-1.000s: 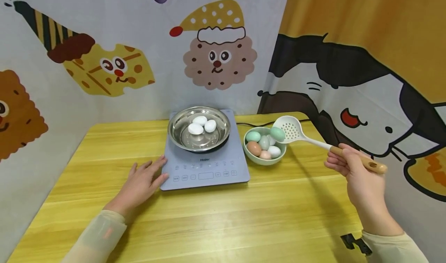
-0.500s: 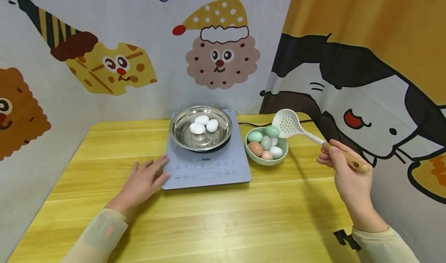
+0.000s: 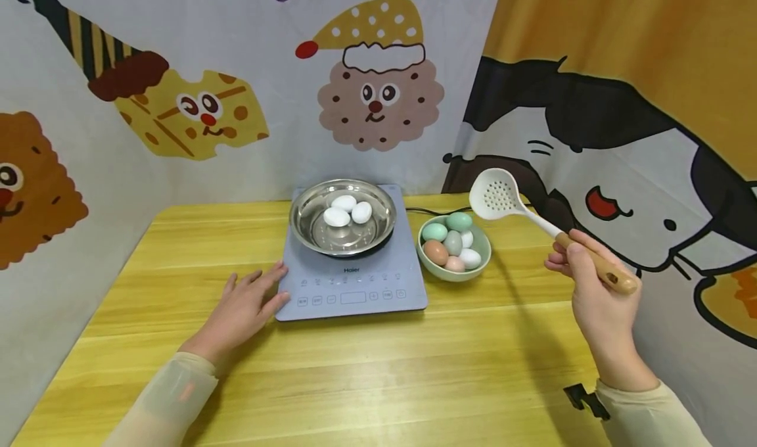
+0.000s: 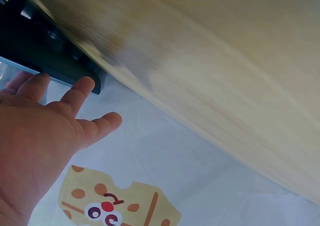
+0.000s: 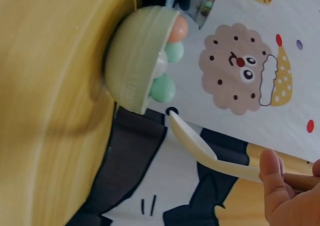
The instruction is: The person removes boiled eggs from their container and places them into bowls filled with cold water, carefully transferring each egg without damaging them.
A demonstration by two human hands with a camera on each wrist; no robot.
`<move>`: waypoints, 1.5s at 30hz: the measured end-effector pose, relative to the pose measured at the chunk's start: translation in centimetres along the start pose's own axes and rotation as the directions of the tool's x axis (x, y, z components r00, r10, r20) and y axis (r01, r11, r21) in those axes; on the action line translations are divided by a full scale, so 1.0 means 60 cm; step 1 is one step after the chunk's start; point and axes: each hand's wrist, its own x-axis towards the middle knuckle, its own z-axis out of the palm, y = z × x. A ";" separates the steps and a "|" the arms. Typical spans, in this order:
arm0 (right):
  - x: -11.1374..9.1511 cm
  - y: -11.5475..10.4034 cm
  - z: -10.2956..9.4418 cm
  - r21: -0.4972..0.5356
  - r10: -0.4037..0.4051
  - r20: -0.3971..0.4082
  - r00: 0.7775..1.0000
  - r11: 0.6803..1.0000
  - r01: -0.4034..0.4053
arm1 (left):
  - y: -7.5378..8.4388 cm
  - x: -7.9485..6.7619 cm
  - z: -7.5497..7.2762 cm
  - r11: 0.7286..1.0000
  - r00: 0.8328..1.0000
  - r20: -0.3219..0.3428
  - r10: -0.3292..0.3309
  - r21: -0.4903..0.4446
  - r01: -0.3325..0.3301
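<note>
My right hand (image 3: 603,296) grips the wooden handle of a white slotted spoon (image 3: 497,194). The spoon's perforated head hangs above and right of a pale green bowl (image 3: 454,275), and no egg lies on it. Green, brown, grey, pink and white eggs (image 3: 435,252) fill the bowl; one green egg (image 3: 458,221) sits at its back edge. With fingers spread, my left hand (image 3: 242,312) touches the left edge of a grey induction cooker (image 3: 351,296). On the cooker stands a steel pan (image 3: 301,236) with three white eggs (image 3: 337,217) in it.
A wooden table (image 3: 355,381) carries everything. A black cable (image 3: 426,211) runs behind the bowl. Cartoon-printed cloth (image 3: 236,177) closes off the back and both sides, near the table's far edge.
The green egg has gone from the slotted spoon into the bowl. My right hand has then lifted the spoon up and back from the bowl. The left hand keeps its place.
</note>
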 end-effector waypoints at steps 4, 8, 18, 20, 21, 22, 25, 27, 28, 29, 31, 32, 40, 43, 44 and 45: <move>0.004 -0.006 0.015 0.076 -0.118 0.029 0.993 0.990 0.115 | 0.001 0.000 -0.002 1.000 1.000 -0.006 0.005 0.003 -0.005; 0.004 -0.011 0.050 0.224 -0.233 0.157 0.960 0.955 0.196 | 0.002 0.000 -0.003 1.000 1.000 -0.003 0.004 0.006 -0.004; 0.010 0.009 0.194 -0.020 -0.542 0.537 0.646 0.758 0.652 | 0.001 0.000 -0.002 1.000 1.000 -0.008 0.009 0.016 -0.009; 0.014 0.018 0.221 -0.069 -0.578 0.569 0.585 0.676 0.734 | 0.001 0.000 -0.001 1.000 1.000 -0.011 0.011 0.016 -0.011; 0.015 0.022 0.232 -0.083 -0.586 0.583 0.562 0.645 0.759 | 0.001 0.000 -0.001 1.000 1.000 -0.011 0.013 0.014 -0.013; 0.015 0.026 0.242 -0.087 -0.592 0.594 0.544 0.625 0.776 | 0.001 0.000 -0.001 1.000 1.000 -0.011 0.014 0.014 -0.014; 0.016 0.034 0.266 -0.078 -0.592 0.616 0.519 0.610 0.788 | 0.002 0.001 -0.001 1.000 1.000 -0.013 0.013 0.010 -0.013; 0.015 0.038 0.276 -0.062 -0.580 0.630 0.516 0.625 0.778 | 0.003 0.001 -0.002 1.000 1.000 -0.013 0.009 0.010 -0.009; 0.014 0.039 0.281 -0.049 -0.572 0.635 0.519 0.641 0.766 | 0.003 0.001 -0.002 1.000 1.000 -0.014 0.007 0.012 -0.007; 0.013 0.041 0.284 -0.039 -0.561 0.641 0.523 0.657 0.753 | 0.002 0.000 -0.002 1.000 1.000 -0.015 0.005 0.013 -0.005; 0.010 0.041 0.288 -0.035 -0.539 0.655 0.530 0.680 0.733 | 0.002 0.000 -0.002 1.000 1.000 -0.014 0.001 0.015 -0.001; 0.008 0.041 0.288 -0.036 -0.525 0.659 0.539 0.694 0.719 | 0.002 0.000 -0.003 1.000 1.000 -0.012 -0.001 0.016 0.001; -0.011 0.032 0.279 -0.074 -0.382 0.664 0.643 0.822 0.565 | 0.012 0.009 -0.020 0.998 1.000 0.020 -0.014 0.060 0.012; -0.017 0.029 0.276 -0.055 -0.320 0.666 0.674 0.880 0.472 | 0.019 0.016 -0.028 0.996 0.999 0.035 -0.014 0.088 0.011; -0.020 0.028 0.274 -0.041 -0.287 0.667 0.687 0.907 0.418 | 0.021 0.017 -0.030 0.996 0.999 0.043 -0.016 0.092 0.012; -0.022 0.026 0.272 -0.026 -0.248 0.667 0.703 0.935 0.354 | 0.023 0.018 -0.032 0.995 0.999 0.051 -0.018 0.096 0.014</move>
